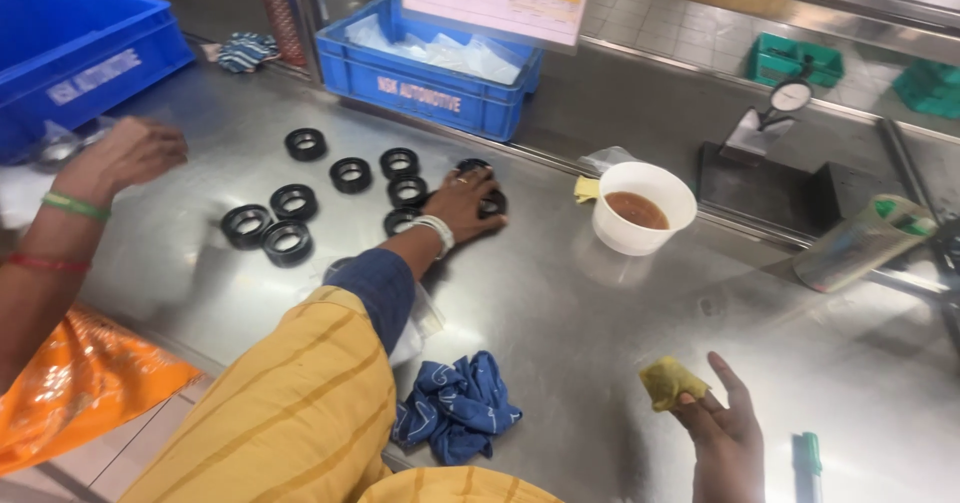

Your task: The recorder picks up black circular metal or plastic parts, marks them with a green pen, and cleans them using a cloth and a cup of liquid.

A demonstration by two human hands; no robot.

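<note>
My left hand reaches out in a yellow sleeve with a blue cuff. It lies over a black rubber ring on the steel table, fingers curled on it. Several more black rings are spread to the left of that hand. At the lower right, my right hand pinches a small yellow sponge just above the table.
A co-worker's hand with green and red bangles rests at the left, over orange cloth. A white bowl of brown liquid stands to the right of the rings. Also present: crumpled blue cloth, blue crates, dial gauge, green marker.
</note>
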